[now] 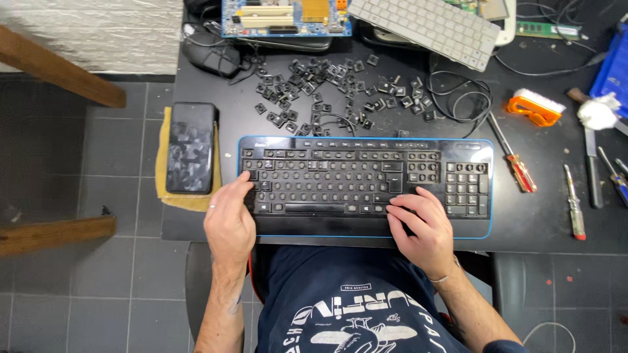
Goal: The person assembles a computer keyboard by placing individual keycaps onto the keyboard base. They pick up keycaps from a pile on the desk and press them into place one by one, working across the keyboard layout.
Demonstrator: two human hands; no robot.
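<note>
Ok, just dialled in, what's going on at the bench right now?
A person sits at a black table with both hands on a black, blue-edged computer keyboard whose middle keys have their caps off. The left hand rests at its left end, the right hand on its lower right. Loose black keycaps lie scattered behind it. A black phone lies to the left, and a red-handled screwdriver to the right.
</note>
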